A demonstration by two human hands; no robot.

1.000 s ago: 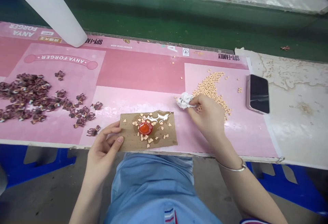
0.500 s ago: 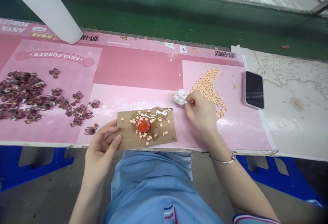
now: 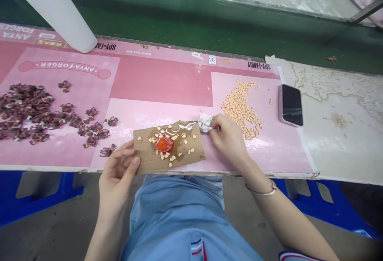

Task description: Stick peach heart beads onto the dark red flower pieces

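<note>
My left hand (image 3: 121, 167) grips the left edge of a brown cardboard piece (image 3: 146, 155), thumb on top, at the table's front edge. On the cardboard sits a small red cap-like dish (image 3: 164, 144) with orange-red contents. Shiny clear liquid (image 3: 187, 126) and several small peach-coloured pieces (image 3: 172, 158) lie around it. My right hand (image 3: 226, 135) pinches a crumpled white tissue (image 3: 205, 122) just at the cardboard's upper right corner; whether the two touch I cannot tell. Behind that hand spreads a pile of small peach-coloured pieces (image 3: 239, 103).
Dark brown, tied clusters (image 3: 26, 101) are heaped at the left. A phone (image 3: 291, 105) lies at the right. A white tube-like object (image 3: 66, 14) slants in at upper left. A green strip (image 3: 149, 26) runs behind the pink mat (image 3: 161, 81). Blue stools (image 3: 332, 209) stand below.
My right hand has moved left with the tissue, from beside the peach pile to the cardboard's upper right corner. The left hand still holds the cardboard, which has tilted slightly. The view shifted a little.
</note>
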